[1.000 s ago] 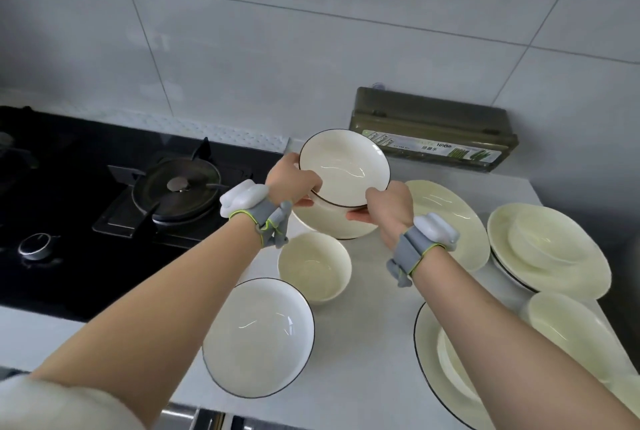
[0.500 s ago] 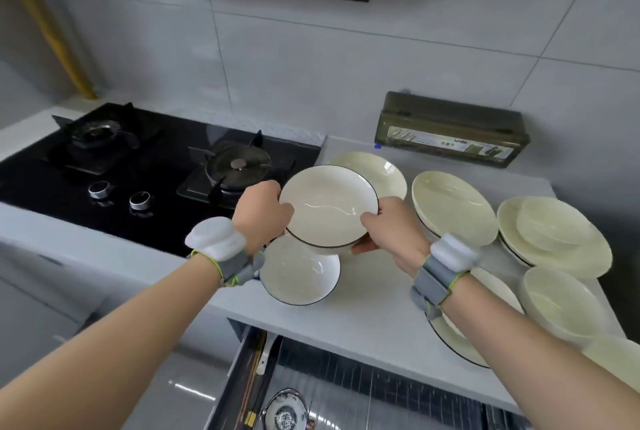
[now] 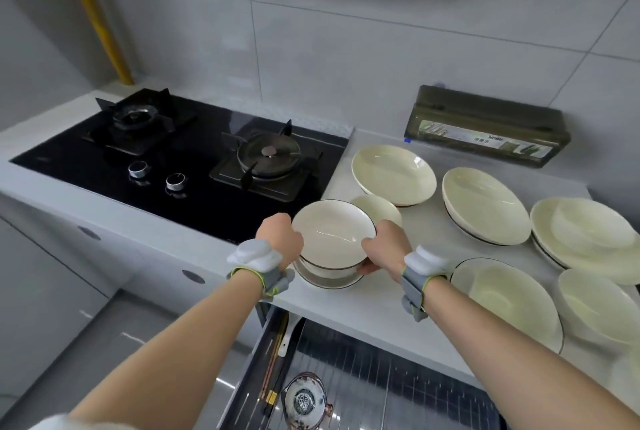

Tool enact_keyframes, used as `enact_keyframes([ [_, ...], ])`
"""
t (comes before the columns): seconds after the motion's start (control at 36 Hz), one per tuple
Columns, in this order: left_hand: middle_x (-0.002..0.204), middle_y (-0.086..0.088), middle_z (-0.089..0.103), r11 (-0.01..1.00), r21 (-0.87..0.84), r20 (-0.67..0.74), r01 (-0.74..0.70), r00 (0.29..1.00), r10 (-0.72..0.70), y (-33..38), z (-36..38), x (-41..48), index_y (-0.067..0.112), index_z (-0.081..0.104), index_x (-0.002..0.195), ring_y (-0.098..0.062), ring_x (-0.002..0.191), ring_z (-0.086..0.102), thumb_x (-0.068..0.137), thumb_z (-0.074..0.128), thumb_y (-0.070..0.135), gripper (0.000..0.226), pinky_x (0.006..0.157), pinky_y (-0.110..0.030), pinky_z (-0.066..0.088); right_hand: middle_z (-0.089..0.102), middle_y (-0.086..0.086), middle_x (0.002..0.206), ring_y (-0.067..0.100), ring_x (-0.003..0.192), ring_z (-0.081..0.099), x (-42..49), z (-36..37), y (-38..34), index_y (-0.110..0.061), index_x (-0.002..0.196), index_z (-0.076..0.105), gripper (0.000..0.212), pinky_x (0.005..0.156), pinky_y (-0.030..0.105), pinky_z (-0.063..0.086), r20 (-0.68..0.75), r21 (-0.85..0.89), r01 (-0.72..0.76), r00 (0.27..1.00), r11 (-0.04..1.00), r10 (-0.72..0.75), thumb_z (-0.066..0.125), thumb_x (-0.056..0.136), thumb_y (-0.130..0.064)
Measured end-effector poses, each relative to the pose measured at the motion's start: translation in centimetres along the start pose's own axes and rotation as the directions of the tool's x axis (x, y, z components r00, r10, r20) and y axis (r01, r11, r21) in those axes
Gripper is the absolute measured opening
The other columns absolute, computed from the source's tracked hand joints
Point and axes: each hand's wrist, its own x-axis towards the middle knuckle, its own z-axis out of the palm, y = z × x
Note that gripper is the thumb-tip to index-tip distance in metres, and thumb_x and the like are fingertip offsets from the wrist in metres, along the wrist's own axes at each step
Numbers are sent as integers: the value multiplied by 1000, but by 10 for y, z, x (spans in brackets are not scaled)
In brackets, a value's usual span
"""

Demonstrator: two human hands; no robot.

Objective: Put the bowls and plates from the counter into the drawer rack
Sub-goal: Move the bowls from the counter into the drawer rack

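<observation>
Counter (image 3: 381, 312): pale surface across the middle and right of the frame, bearing all the cream dishes.
Stove (image 3: 180, 159): black glass top with two burners and two knobs, left of centre, just beside the dishes.
Drawer rack (image 3: 381, 391): pulled open at the bottom centre below the counter edge; a small patterned bowl (image 3: 304, 402) sits in its wire grid, chopsticks along its left side.
Green box (image 3: 485, 128): against the wall tiles, upper right.
Plates and bowls: a shallow dish (image 3: 393, 175) and another (image 3: 485, 204) at the back, a stacked pair (image 3: 585, 235) at the right edge, a black-rimmed plate (image 3: 512, 301) holding a bowl at lower right, a small bowl (image 3: 379, 210) behind the hands.
Held bowl (image 3: 332, 235): white with a dark rim, centre of frame, between the two hands, sitting in or just above another dark-rimmed bowl (image 3: 329, 279) near the counter's front edge; contact cannot be told.
Left hand (image 3: 280, 239): curled around the held bowl's left rim, arm reaching from lower left, wrist wearing a grey strap.
Right hand (image 3: 384, 244): gripping the right rim, thumb on top, fingers beneath, arm from lower right.
</observation>
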Motion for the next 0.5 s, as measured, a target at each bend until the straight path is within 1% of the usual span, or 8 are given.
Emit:
enact_keyframes([
  [0.03, 63, -3, 48, 1000, 0, 6, 8, 1000, -8, -3, 3, 2, 13, 33, 60, -26, 70, 54, 86, 46, 9, 29, 61, -28, 40, 68, 24, 94, 45, 86, 66, 2, 3, 2, 5, 102, 58, 24, 83, 50, 55, -1, -19, 3, 1000, 1000, -3, 45, 84, -5],
  [0.06, 63, -3, 48, 1000, 3, 3, 13, 1000, -13, -5, 5, 1, 14, 33, 60, -26, 70, 53, 87, 46, 8, 30, 61, -28, 39, 69, 24, 90, 43, 83, 68, 1, 3, 3, 4, 100, 60, 24, 80, 48, 56, 4, -30, 4, 1000, 1000, -4, 45, 83, -4],
  [0.11, 62, -3, 47, 1000, -1, -6, 16, 1000, -16, -11, 10, 2, 14, 31, 60, -26, 67, 52, 86, 46, 8, 31, 54, -26, 36, 68, 14, 59, 28, 53, 68, 3, 7, 6, -1, 84, 60, 18, 61, 37, 59, 27, -51, -11, 1000, 999, 12, 42, 81, -4],
  [0.14, 60, -3, 46, 1000, -12, -4, 10, 1000, -10, -13, 12, 2, 14, 30, 60, -26, 65, 52, 86, 46, 8, 31, 49, -24, 34, 61, 6, 44, 20, 38, 62, 5, 8, 7, -5, 74, 57, 17, 48, 29, 56, 26, -61, -20, 999, 998, 22, 42, 81, -4],
  [0.19, 57, -3, 47, 999, -33, 11, 1, 1000, -1, -16, 16, 3, 14, 31, 60, -27, 60, 56, 85, 46, 7, 31, 43, -22, 32, 52, -2, 30, 14, 26, 54, 9, 10, 9, -10, 64, 52, 18, 36, 21, 48, 9, -87, -27, 1000, 996, 28, 43, 78, -4],
  [0.25, 58, -4, 49, 999, -38, 25, -5, 1000, 6, -19, 19, 5, 14, 31, 60, -27, 59, 58, 85, 46, 8, 30, 44, -21, 34, 51, -1, 28, 15, 26, 53, 12, 11, 11, -11, 61, 51, 18, 35, 21, 47, 7, -124, -25, 1000, 992, 26, 44, 75, -4],
  [0.36, 66, -8, 53, 999, -29, 40, -17, 999, 18, -22, 20, 6, 14, 33, 61, -26, 62, 55, 83, 48, 9, 27, 55, -26, 39, 51, -1, 29, 15, 24, 51, 17, 10, 14, -10, 59, 52, 16, 35, 19, 45, 14, -175, -20, 1000, 984, 23, 44, 71, -4],
  [0.5, 60, 2, 43, 1000, -11, 33, -15, 999, 16, -22, 17, 6, 16, 34, 63, -18, 53, 46, 79, 52, 15, 24, 46, -23, 31, 58, 3, 46, 21, 34, 55, 21, 9, 16, -11, 64, 49, 9, 39, 22, 46, 19, -247, -1, 1000, 969, 6, 47, 73, -10],
])
